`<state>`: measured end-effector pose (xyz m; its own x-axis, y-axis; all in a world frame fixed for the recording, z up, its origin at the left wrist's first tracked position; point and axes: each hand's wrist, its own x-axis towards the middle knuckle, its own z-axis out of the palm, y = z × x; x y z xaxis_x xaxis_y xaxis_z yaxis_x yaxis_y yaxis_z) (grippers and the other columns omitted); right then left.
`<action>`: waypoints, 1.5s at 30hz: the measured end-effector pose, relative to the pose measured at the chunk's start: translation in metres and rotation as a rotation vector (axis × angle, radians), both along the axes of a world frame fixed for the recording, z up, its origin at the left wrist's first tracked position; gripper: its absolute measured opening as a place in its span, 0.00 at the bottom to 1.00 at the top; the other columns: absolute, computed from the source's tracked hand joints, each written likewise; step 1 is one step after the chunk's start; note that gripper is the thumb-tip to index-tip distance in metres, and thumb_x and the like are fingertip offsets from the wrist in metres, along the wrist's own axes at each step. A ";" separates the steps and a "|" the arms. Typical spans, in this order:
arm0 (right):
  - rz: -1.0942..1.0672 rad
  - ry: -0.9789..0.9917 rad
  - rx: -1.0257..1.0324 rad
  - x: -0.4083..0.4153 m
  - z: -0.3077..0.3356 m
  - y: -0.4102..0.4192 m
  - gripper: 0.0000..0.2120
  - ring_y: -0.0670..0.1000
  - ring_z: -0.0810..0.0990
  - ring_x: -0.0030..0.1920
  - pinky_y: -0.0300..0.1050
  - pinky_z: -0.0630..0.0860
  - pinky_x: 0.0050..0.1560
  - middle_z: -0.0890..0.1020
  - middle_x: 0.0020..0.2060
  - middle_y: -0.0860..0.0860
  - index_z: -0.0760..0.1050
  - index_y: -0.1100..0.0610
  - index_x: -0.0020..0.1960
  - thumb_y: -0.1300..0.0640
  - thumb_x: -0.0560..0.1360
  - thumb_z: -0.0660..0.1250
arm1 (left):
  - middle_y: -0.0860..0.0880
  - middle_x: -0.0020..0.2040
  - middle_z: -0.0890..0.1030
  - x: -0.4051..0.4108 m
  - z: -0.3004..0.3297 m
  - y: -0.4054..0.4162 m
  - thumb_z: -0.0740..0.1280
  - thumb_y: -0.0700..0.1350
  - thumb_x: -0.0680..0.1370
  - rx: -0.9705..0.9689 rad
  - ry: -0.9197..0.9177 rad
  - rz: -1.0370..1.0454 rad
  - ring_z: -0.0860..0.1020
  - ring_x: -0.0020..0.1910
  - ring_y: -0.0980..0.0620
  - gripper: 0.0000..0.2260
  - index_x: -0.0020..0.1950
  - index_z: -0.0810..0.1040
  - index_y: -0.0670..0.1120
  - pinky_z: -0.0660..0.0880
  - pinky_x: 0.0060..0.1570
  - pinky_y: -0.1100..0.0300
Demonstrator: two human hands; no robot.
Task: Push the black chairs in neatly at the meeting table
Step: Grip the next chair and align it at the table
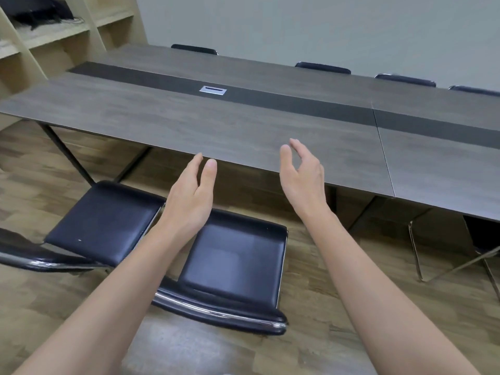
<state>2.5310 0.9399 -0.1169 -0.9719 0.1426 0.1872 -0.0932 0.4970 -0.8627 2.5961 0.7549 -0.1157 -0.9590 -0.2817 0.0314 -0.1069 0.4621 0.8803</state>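
Two black padded chairs stand pulled out from the near side of the grey meeting table (243,131). The middle chair (235,261) sits right below me, its chrome-edged backrest nearest. A second chair (105,220) stands to its left, touching or nearly touching it. My left hand (189,196) hovers above the gap between the two seats, fingers straight, holding nothing. My right hand (300,177) floats in front of the table's near edge, fingers relaxed and empty. Neither hand touches a chair.
Another chair's chrome legs (460,250) show under the table at the right. Several chair backs (322,67) line the far side. Wooden shelving (54,36) fills the back left corner. The floor is wood-patterned.
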 end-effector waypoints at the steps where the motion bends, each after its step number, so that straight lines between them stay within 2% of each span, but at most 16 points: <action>1: -0.007 0.000 -0.003 -0.006 0.000 -0.003 0.23 0.46 0.65 0.74 0.43 0.60 0.74 0.70 0.74 0.47 0.68 0.53 0.75 0.45 0.83 0.56 | 0.58 0.78 0.62 -0.007 0.001 -0.002 0.52 0.63 0.83 -0.005 -0.007 -0.008 0.60 0.77 0.59 0.28 0.81 0.59 0.53 0.56 0.76 0.56; 11: -0.079 -0.016 -0.004 -0.034 -0.016 -0.033 0.23 0.45 0.65 0.74 0.44 0.61 0.74 0.70 0.74 0.47 0.68 0.52 0.75 0.44 0.83 0.56 | 0.57 0.79 0.62 -0.047 -0.001 -0.027 0.52 0.61 0.83 -0.018 -0.011 -0.069 0.59 0.77 0.59 0.27 0.81 0.59 0.52 0.55 0.76 0.58; 14: -0.097 -0.034 -0.021 -0.033 -0.021 -0.048 0.23 0.45 0.64 0.75 0.41 0.59 0.74 0.70 0.74 0.48 0.68 0.54 0.75 0.46 0.83 0.56 | 0.56 0.78 0.63 -0.055 -0.008 -0.042 0.52 0.61 0.83 -0.017 -0.023 -0.088 0.60 0.77 0.58 0.27 0.80 0.59 0.52 0.56 0.76 0.56; 20: -0.188 -0.107 -0.027 -0.011 -0.044 -0.083 0.24 0.46 0.64 0.75 0.40 0.57 0.72 0.71 0.73 0.47 0.69 0.55 0.74 0.46 0.83 0.56 | 0.56 0.79 0.61 -0.049 -0.038 -0.071 0.51 0.62 0.83 -0.024 -0.099 -0.196 0.59 0.77 0.57 0.28 0.81 0.58 0.53 0.55 0.77 0.54; 27: -0.272 -0.255 -0.055 0.038 -0.084 -0.113 0.24 0.48 0.64 0.75 0.42 0.59 0.74 0.69 0.74 0.47 0.68 0.55 0.75 0.46 0.83 0.55 | 0.54 0.80 0.59 -0.020 -0.085 -0.101 0.51 0.62 0.83 -0.100 -0.237 -0.308 0.58 0.78 0.54 0.28 0.81 0.56 0.52 0.53 0.74 0.57; 30: -0.294 -0.360 0.050 0.062 -0.113 -0.118 0.24 0.51 0.68 0.72 0.46 0.63 0.71 0.71 0.73 0.50 0.68 0.57 0.74 0.47 0.83 0.54 | 0.51 0.80 0.60 -0.006 -0.117 -0.112 0.53 0.61 0.83 -0.125 -0.310 -0.328 0.60 0.77 0.51 0.29 0.81 0.56 0.50 0.55 0.74 0.55; 33: -0.297 -0.443 0.179 0.083 -0.147 -0.117 0.20 0.57 0.72 0.66 0.50 0.67 0.64 0.77 0.65 0.56 0.73 0.61 0.66 0.50 0.83 0.53 | 0.47 0.79 0.62 0.005 -0.155 -0.124 0.55 0.60 0.83 -0.195 -0.416 -0.325 0.61 0.77 0.46 0.30 0.81 0.56 0.47 0.56 0.76 0.49; 36: -0.316 -0.513 0.280 0.106 -0.188 -0.108 0.20 0.58 0.73 0.67 0.54 0.69 0.67 0.79 0.63 0.56 0.75 0.60 0.66 0.49 0.83 0.53 | 0.44 0.76 0.68 0.021 -0.194 -0.141 0.56 0.59 0.82 -0.344 -0.542 -0.300 0.64 0.76 0.43 0.31 0.80 0.58 0.45 0.58 0.74 0.43; 40: -0.357 -0.691 0.485 0.138 -0.238 -0.083 0.24 0.55 0.60 0.77 0.55 0.53 0.77 0.70 0.73 0.52 0.69 0.58 0.74 0.47 0.83 0.51 | 0.46 0.75 0.69 0.046 -0.237 -0.174 0.60 0.61 0.80 -0.531 -0.748 -0.209 0.63 0.76 0.43 0.31 0.78 0.62 0.45 0.59 0.73 0.45; 42: -0.387 -0.769 0.544 0.150 -0.255 -0.072 0.24 0.53 0.57 0.78 0.55 0.50 0.77 0.67 0.75 0.51 0.67 0.56 0.74 0.47 0.83 0.51 | 0.45 0.74 0.71 0.053 -0.252 -0.189 0.62 0.64 0.77 -0.417 -0.810 -0.112 0.67 0.73 0.43 0.35 0.78 0.63 0.45 0.64 0.70 0.48; 45: -0.407 -0.846 0.628 0.158 -0.275 -0.069 0.23 0.51 0.57 0.78 0.56 0.54 0.75 0.68 0.75 0.49 0.70 0.54 0.72 0.46 0.82 0.52 | 0.42 0.71 0.73 0.055 -0.263 -0.194 0.69 0.63 0.74 -0.126 -0.809 0.046 0.71 0.70 0.41 0.39 0.77 0.63 0.44 0.66 0.67 0.52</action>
<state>2.6887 0.8705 -0.3916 -0.7228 0.5903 -0.3593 0.6706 0.7247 -0.1585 2.6513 0.5606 -0.3790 -0.6862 -0.3622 -0.6308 -0.7079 0.5321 0.4645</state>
